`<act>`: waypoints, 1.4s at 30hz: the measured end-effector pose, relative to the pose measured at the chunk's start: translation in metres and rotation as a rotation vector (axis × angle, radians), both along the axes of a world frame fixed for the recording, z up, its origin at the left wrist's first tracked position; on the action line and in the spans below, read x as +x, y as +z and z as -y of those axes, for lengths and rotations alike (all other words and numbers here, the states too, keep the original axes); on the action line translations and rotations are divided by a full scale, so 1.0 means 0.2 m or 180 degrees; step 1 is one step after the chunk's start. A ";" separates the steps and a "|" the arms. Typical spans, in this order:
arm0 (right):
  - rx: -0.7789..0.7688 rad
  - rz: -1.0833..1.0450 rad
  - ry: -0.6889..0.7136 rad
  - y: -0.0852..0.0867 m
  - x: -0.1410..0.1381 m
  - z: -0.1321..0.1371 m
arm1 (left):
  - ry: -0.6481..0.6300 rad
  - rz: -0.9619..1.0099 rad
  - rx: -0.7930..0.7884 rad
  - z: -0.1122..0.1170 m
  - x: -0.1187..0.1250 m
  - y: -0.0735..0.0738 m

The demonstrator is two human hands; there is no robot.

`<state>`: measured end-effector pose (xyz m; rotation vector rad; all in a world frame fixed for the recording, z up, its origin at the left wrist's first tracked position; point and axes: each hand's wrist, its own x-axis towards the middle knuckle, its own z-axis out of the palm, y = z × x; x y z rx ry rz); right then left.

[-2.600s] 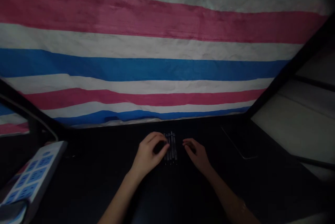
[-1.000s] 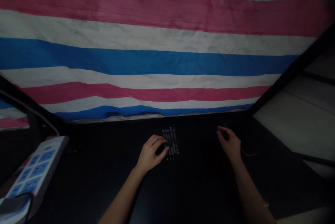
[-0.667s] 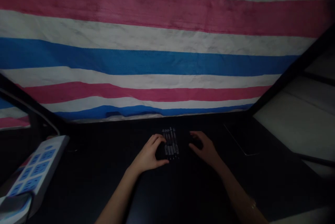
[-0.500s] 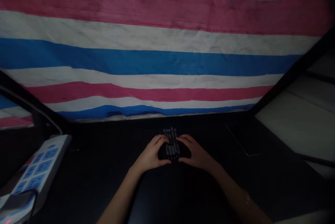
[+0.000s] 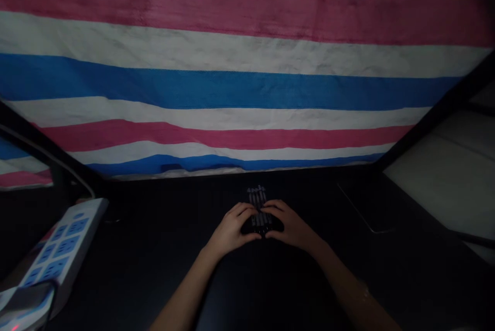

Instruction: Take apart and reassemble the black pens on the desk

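Since a second ago the right hand (image 5: pixel 292 225) has come in from near the slab over on its outer side, and it now faces the left hand (image 5: pixel 229 229) across the pens (image 5: pixel 258 198). Even against half a second ago the two have drawn closer, the thumbs now almost meeting.

The left hand is about half open, a loose curve, its fingertips at the middle of the row and its thumb by the near ends. The right hand mirrors it, equally half open, fingers bent over from the other side. Neither is closed round a single pen; they cup the row between them, and from where I stand I can't tell how firmly the fingertips press.

The pens lie side by side on the dark desk (image 5: pixel 135 264), their far ends sticking out beyond both hands' fingers, their near ends showing in the gap above the thumbs. It's too dim to count them surely.

Well out to the left hand's left sits a white power strip (image 5: pixel 64 243), a dark adapter (image 5: pixel 29 296) on its near end. To the right hand's right lies the flat slab (image 5: pixel 365 212). Beyond both hands hangs a striped sheet (image 5: pixel 247 88).
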<state>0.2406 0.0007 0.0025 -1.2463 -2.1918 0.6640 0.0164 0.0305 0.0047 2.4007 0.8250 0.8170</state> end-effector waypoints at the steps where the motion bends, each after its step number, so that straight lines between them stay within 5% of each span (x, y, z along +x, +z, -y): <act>1: -0.0010 -0.0003 0.0004 0.00 0.01 0.00 | 0.0032 0.0055 -0.0023 -0.01 -0.01 0.00; 6: -0.0017 0.0003 -0.0032 -0.01 0.03 0.01 | 0.0409 0.0350 0.0047 -0.05 -0.06 0.01; 13: 0.0073 0.0046 -0.0053 -0.02 0.02 0.01 | 0.0022 -0.0061 0.0038 -0.03 -0.04 -0.02; 34: 0.0453 0.0063 -0.0280 -0.05 -0.02 0.00 | 0.0003 -0.0077 0.0159 -0.03 -0.01 -0.04; 42: 0.0807 -0.0528 -0.1264 0.03 -0.01 0.03 | 0.0138 -0.0097 0.0236 -0.04 -0.01 -0.02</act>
